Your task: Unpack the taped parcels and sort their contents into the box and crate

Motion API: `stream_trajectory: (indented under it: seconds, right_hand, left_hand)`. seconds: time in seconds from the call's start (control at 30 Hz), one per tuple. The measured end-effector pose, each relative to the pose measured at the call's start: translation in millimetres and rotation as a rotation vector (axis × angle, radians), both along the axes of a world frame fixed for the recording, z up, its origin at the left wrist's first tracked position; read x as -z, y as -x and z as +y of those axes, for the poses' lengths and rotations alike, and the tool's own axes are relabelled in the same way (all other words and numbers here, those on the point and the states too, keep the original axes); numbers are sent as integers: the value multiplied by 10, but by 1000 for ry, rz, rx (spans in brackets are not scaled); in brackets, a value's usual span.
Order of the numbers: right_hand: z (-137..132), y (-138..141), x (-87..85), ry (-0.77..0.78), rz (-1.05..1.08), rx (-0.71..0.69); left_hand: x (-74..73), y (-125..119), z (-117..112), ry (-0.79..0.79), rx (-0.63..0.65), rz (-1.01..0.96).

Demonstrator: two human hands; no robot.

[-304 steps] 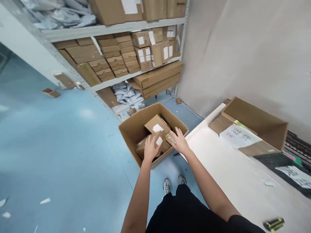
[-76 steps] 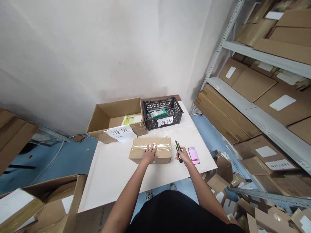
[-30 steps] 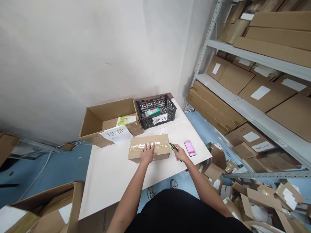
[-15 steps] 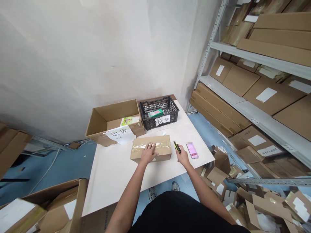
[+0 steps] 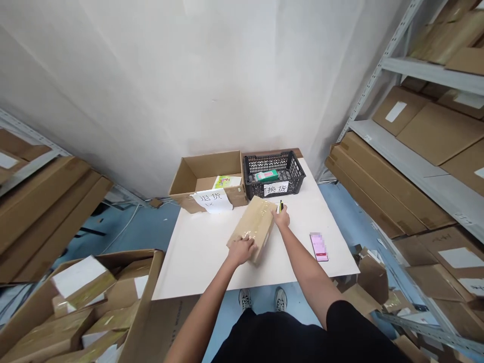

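A taped cardboard box (image 5: 254,222) lies at a slant on the white table (image 5: 200,252). My left hand (image 5: 242,249) grips its near end, with the fingers over the top edge. My right hand (image 5: 281,217) is at the box's far right side, touching it. A black and yellow utility knife (image 5: 281,205) is held in that same hand, pointing away from me; whether its blade is out cannot be made out.
Behind stand an open carton (image 5: 212,161) with a paper sign and a black plastic crate (image 5: 291,174) holding a green box (image 5: 266,175). A phone (image 5: 318,247) lies at right. A carton of parcels (image 5: 157,262) is at lower left; shelves (image 5: 401,141) of boxes rise at right.
The box has turned from lying crosswise to a slant, far end away from me. My right hand, with the knife, has moved from beside the phone to the box. The view has shifted left.
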State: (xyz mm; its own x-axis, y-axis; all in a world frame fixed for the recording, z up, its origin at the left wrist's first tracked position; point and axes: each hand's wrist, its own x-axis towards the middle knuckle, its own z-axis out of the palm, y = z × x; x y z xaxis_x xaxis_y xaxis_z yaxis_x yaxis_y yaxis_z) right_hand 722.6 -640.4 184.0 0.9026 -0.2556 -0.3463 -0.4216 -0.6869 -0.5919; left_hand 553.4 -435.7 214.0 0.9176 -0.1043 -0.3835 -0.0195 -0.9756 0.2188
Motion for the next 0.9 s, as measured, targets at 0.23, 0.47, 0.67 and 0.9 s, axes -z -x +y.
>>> stream_trajectory:
  seconds: [0.23,0.47,0.67,0.9]
  right_hand:
    - [-15,831,157,-96,-73,-103]
    - [8,1122,286,-107,-45,-215]
    - [-464,153,64,-30,-43,-138]
    - [-695,-6,-208,42,-164,-212]
  left_hand:
    - [-96,-504,253,-123,43,-36]
    - [45,-690,443,-83,123,160]
    - [135,-511,152,-14,170,193]
    - [-12,-750,-314,-52,295,3]
